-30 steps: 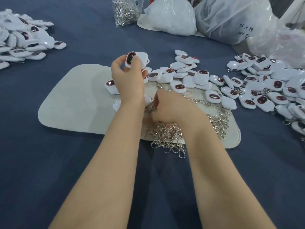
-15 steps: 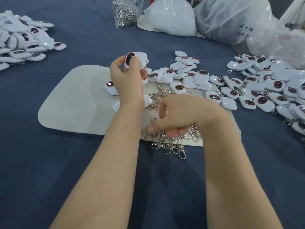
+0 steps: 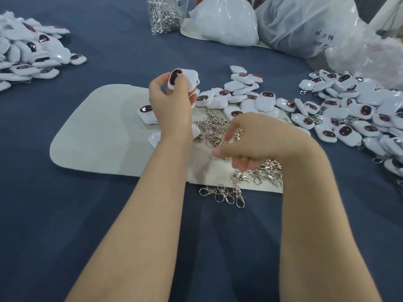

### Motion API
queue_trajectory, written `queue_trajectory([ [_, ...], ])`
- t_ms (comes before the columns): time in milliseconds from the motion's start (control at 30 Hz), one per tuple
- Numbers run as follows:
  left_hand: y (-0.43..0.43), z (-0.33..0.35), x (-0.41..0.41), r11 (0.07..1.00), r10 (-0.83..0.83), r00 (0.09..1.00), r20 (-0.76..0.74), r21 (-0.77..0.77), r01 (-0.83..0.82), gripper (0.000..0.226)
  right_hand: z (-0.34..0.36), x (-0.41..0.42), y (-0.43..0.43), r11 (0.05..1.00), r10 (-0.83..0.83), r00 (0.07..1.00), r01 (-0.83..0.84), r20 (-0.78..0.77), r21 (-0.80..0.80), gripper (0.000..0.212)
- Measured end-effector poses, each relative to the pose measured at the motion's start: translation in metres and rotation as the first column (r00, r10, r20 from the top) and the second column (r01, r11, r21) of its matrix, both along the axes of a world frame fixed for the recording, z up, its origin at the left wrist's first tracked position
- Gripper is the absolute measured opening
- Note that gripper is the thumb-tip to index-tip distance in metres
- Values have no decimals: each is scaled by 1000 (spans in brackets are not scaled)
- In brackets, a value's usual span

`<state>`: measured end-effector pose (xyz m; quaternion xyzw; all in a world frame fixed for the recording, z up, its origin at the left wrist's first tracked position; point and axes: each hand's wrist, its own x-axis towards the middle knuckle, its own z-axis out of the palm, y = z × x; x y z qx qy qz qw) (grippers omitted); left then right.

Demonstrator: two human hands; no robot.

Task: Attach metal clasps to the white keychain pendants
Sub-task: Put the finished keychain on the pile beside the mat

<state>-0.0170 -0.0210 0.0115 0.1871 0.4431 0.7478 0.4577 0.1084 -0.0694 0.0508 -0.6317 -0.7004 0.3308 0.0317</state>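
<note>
My left hand (image 3: pixel 170 101) holds up a white pendant (image 3: pixel 185 78) with a dark oval face, gripped between thumb and fingers above the pale mat (image 3: pixel 98 136). My right hand (image 3: pixel 255 140) hovers low over the heap of metal clasps (image 3: pixel 218 129) and pinches one small clasp (image 3: pixel 216 156) between thumb and forefinger. More clasps (image 3: pixel 257 173) lie under and beside that hand, and a few (image 3: pixel 226 195) have spilled off the mat onto the blue cloth. Loose white pendants (image 3: pixel 263 101) lie scattered just beyond the clasps.
A large heap of pendants with clasps (image 3: pixel 359 114) covers the right side, and another pile of pendants (image 3: pixel 28 53) sits at the far left. At the back stand a clear bag of clasps (image 3: pixel 163 16) and several white plastic bags (image 3: pixel 305 25). Blue cloth (image 3: pixel 65 214) covers the table.
My right hand has come out of the clasp heap, drawn back toward me and lifted slightly with one clasp pinched. The left hand has stayed put with the pendant.
</note>
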Motion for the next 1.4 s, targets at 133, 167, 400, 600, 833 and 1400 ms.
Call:
queue_trajectory([
  [133,1,1,0,1000,-13,1000,-4,-1,13,18,-7,-7,-31,982,139,966,-106,218,-157,47],
  [167,0,1,0,1000,-15,1000,-11,-2,15,18,-13,-11,-38,979,161,958,-123,238,-165,45],
  [400,-2,0,4,999,-37,998,-47,-7,36,17,-23,-17,-33,973,229,955,-221,191,-61,16],
  [600,0,-1,3,999,-41,999,-30,-19,40,15,-22,0,-1,993,115,992,-116,-60,-11,9],
  [833,0,-2,3,999,-41,999,-34,-30,40,14,-24,4,10,958,-182,970,212,-159,196,17],
  [1400,-1,-3,7,991,-122,991,-46,-58,119,19,-22,-13,-52,990,95,952,-120,290,68,33],
])
